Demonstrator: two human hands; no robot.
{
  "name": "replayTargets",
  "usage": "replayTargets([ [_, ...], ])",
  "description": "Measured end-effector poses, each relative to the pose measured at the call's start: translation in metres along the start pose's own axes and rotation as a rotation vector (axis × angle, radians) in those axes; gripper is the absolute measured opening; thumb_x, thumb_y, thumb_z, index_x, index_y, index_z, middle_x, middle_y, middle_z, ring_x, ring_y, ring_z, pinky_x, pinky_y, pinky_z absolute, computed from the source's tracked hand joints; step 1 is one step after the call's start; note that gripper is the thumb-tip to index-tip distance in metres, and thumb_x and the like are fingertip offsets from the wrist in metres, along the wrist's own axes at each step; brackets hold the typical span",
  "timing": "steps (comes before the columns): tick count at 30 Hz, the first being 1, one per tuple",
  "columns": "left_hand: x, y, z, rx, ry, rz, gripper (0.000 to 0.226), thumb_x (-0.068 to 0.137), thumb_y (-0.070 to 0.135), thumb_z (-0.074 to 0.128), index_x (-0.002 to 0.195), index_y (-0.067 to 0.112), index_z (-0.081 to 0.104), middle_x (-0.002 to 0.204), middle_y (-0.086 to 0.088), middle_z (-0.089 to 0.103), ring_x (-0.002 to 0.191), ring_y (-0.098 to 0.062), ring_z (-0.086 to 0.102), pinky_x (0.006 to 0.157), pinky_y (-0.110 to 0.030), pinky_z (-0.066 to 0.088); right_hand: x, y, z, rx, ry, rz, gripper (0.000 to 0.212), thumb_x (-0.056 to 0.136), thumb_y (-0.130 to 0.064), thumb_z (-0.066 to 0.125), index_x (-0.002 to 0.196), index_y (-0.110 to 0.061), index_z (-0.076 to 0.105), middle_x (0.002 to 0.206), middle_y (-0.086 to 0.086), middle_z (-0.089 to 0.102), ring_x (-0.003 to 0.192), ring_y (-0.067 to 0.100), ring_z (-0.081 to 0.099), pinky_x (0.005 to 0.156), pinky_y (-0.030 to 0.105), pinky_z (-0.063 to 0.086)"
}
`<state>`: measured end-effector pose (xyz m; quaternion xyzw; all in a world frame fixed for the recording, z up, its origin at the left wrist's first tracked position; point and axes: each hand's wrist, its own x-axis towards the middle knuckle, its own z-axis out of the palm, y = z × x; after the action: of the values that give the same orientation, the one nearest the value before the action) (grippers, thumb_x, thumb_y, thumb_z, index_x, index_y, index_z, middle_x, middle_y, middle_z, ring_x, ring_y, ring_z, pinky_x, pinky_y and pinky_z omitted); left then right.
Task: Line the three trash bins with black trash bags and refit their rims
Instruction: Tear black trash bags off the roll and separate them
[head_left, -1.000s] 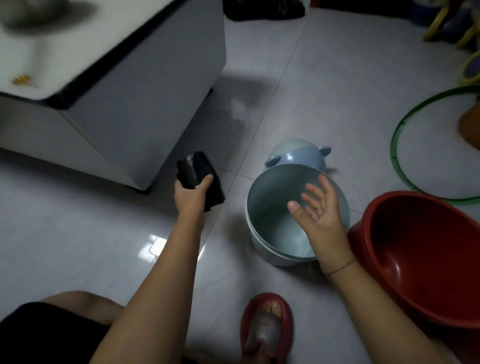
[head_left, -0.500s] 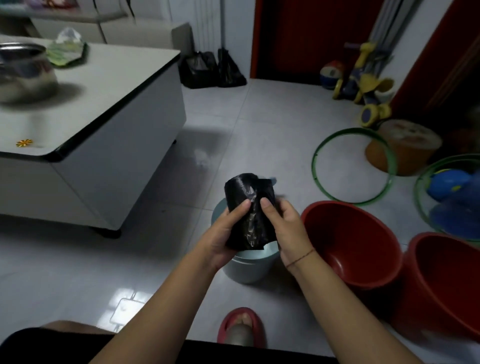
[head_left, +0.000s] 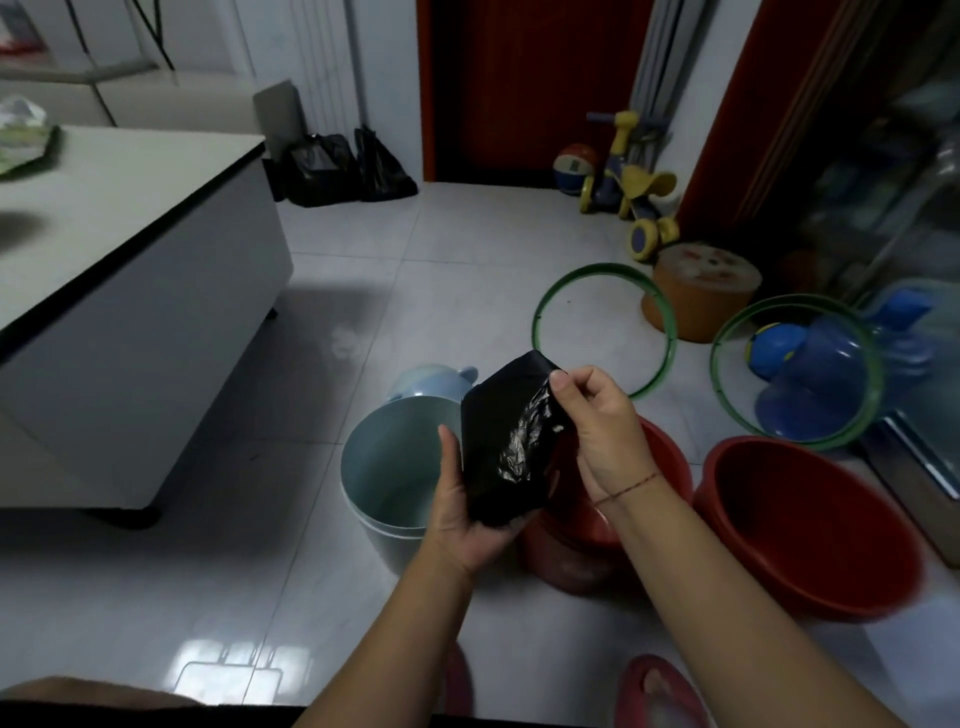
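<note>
**First onlooker:** Over the white tiled floor (head_left: 467, 249): the person's left hand (head_left: 462, 514) cups a crumpled black plastic roll of trash bags (head_left: 506, 447) from beneath, thumb up its side; the right hand (head_left: 602, 431) pinches the roll's loose top edge between thumb and forefinger.

**Second onlooker:** So the first bag is being peeled off; where does it go?

**First onlooker:** Most likely into the round pale blue plastic bin (head_left: 384, 467) right below the roll, open and unlined; two wide red plastic bins, the near one (head_left: 571, 561) partly behind the wrists and the far one (head_left: 810, 525) beside it, look bare as well.

**Second onlooker:** And the rims?

**First onlooker:** Two thin green plastic hoops lie flat on the floor beyond, one (head_left: 605, 267) near the hands, one (head_left: 717, 364) farther right; a pale blue eared piece (head_left: 426, 376) sits just behind the blue bin; whether that is its rim I cannot tell.

**Second onlooker:** How to do it well?

**First onlooker:** Hold the roll firm in the left palm; draw the pinched edge up and away slowly, so a single bag unrolls; tear at a perforation, if there is one, not through the film; thin plastic clings, so rub the mouth open before lowering it in.
</note>
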<state>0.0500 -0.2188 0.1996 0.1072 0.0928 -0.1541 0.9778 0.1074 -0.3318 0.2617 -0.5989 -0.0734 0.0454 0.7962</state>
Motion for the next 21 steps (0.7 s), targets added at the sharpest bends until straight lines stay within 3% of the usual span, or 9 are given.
replayTargets([
  [2,0.007,-0.012,0.0,-0.049,-0.015,0.013,0.089,0.045,0.051,0.088,0.114,-0.002,0.067,0.116,-0.023,0.066,0.102,-0.038,0.066,0.088,-0.052,0.052,0.0,-0.004,-0.011,0.035,0.008,-0.009,0.017,0.09,-0.007,0.058,0.075,-0.014,0.054,0.075,0.002,0.06,0.072,0.012,0.055,0.074,0.025,0.05],
  [7,0.02,-0.021,-0.003,-0.171,-0.073,0.094,0.084,0.065,0.074,0.054,0.111,0.005,0.069,0.112,-0.019,0.069,0.1,-0.036,0.067,0.08,-0.05,0.056,0.003,-0.013,-0.044,0.038,0.047,-0.073,0.015,0.089,-0.01,0.058,0.075,-0.015,0.053,0.07,-0.005,0.065,0.069,0.005,0.06,0.072,0.019,0.051],
  [9,0.021,-0.018,-0.005,-0.164,-0.123,0.135,0.079,0.065,0.069,0.059,0.111,0.006,0.07,0.113,-0.018,0.069,0.103,-0.036,0.066,0.082,-0.05,0.055,0.005,-0.016,-0.057,0.034,0.065,-0.088,0.019,0.077,-0.028,0.069,0.076,-0.016,0.055,0.071,-0.006,0.067,0.071,0.005,0.061,0.074,0.02,0.051],
  [12,0.02,-0.011,-0.009,-0.063,-0.159,0.196,0.075,0.053,0.054,0.082,0.11,0.007,0.071,0.115,-0.015,0.069,0.105,-0.033,0.066,0.082,-0.047,0.055,0.008,-0.02,-0.073,-0.006,0.108,-0.092,0.049,0.051,-0.056,0.082,0.075,-0.02,0.059,0.073,-0.007,0.068,0.074,0.006,0.06,0.075,0.021,0.052],
  [16,0.016,-0.001,-0.013,-0.022,-0.136,0.234,0.077,0.039,0.043,0.093,0.105,0.008,0.074,0.11,-0.013,0.071,0.099,-0.032,0.069,0.075,-0.047,0.057,0.018,-0.02,-0.09,0.004,0.2,-0.072,0.059,0.039,-0.064,0.083,0.075,-0.022,0.062,0.082,0.0,0.068,0.082,0.014,0.061,0.087,0.035,0.049],
  [19,0.015,0.004,-0.012,-0.005,-0.101,0.22,0.073,0.041,0.04,0.093,0.105,0.008,0.074,0.112,-0.013,0.07,0.102,-0.031,0.068,0.079,-0.048,0.056,0.01,-0.012,-0.085,0.006,0.203,0.024,0.077,0.045,-0.068,0.078,0.101,-0.018,0.064,0.11,0.008,0.067,0.103,0.017,0.062,0.093,0.036,0.049],
  [21,0.017,0.007,-0.011,0.041,-0.059,0.179,0.075,0.047,0.038,0.092,0.112,0.008,0.07,0.12,-0.015,0.066,0.109,-0.032,0.064,0.085,-0.05,0.054,-0.006,-0.004,-0.072,-0.078,0.138,0.102,0.087,0.056,-0.07,0.072,0.123,-0.018,0.056,0.125,0.005,0.064,0.114,0.017,0.06,0.1,0.039,0.047],
])
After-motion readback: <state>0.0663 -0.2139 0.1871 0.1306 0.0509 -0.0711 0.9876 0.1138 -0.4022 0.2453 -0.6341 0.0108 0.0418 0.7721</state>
